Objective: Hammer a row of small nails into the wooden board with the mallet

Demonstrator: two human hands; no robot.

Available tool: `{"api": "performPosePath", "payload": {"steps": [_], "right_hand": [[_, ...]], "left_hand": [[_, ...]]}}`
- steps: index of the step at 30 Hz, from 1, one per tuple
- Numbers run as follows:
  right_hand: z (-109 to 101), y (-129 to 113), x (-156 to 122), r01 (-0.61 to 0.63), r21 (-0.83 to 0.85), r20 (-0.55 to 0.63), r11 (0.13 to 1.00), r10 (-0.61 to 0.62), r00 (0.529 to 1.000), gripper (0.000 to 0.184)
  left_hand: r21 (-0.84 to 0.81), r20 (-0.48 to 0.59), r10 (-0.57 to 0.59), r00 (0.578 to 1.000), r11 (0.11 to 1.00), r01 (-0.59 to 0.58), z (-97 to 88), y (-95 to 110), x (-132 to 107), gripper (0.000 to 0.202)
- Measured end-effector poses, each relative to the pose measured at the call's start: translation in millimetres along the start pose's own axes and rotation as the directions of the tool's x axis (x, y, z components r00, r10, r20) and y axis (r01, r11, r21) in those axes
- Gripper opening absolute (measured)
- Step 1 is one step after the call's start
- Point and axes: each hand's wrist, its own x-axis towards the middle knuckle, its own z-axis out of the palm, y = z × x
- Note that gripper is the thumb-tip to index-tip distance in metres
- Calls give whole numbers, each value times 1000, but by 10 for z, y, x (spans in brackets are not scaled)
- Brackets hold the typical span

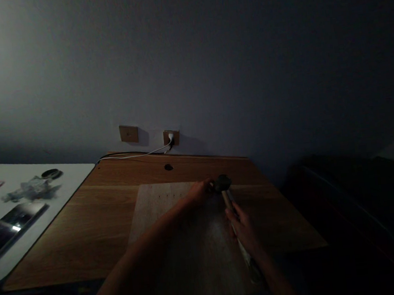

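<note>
A pale wooden board (179,243) lies on a brown wooden desk (95,224). My right hand (243,229) is closed round the handle of a hammer (227,196), whose dark head sits low over the board's far edge. My left hand (200,193) rests on the board just left of the hammer head, fingers pinched together on something too small to make out. A row of tiny dark dots, perhaps nails, runs along the board's far edge (163,195). The room is dim.
A white table (73,172) adjoins the desk on the left, carrying a dark flat device (8,228), crumpled items and a round black lid (51,173). Two wall plates sit behind the desk; a white plug and cable (170,137) run from one. Dark furniture stands to the right.
</note>
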Motion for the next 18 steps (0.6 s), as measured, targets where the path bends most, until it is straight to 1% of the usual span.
{"api": "performPosePath", "payload": {"steps": [3,7,9,11,12,13,15,16,18], "right_hand": [[38,36,-39,-102,93,-7,990,103,995,73],[30,91,-43,-144,167,2,975,146,989,62],[24,134,-23,-144,190,-1,971,146,989,60],[25,177,-2,-150,184,-1,972,152,988,61],[26,195,5,-157,171,1,973,159,987,63],[28,209,10,-168,155,6,974,169,986,64],[26,228,14,-181,119,4,976,182,983,68],[22,236,16,-171,100,-4,980,172,985,70],[10,257,28,-89,44,-20,995,89,996,72]], "left_hand": [[11,25,-7,1000,1000,7,-23,48,-16,37],[16,42,-18,999,1000,17,-67,66,-4,46],[28,79,-6,997,1000,4,-160,73,17,48],[85,166,2,986,996,-16,-314,100,35,42],[135,229,-3,973,990,-29,-404,123,38,38],[196,307,-20,952,980,-43,-495,152,32,34],[304,443,-72,894,950,-75,-650,218,-8,31],[337,490,-91,867,937,-92,-704,252,-43,30],[362,544,-108,832,925,-116,-763,314,-138,27]]}}
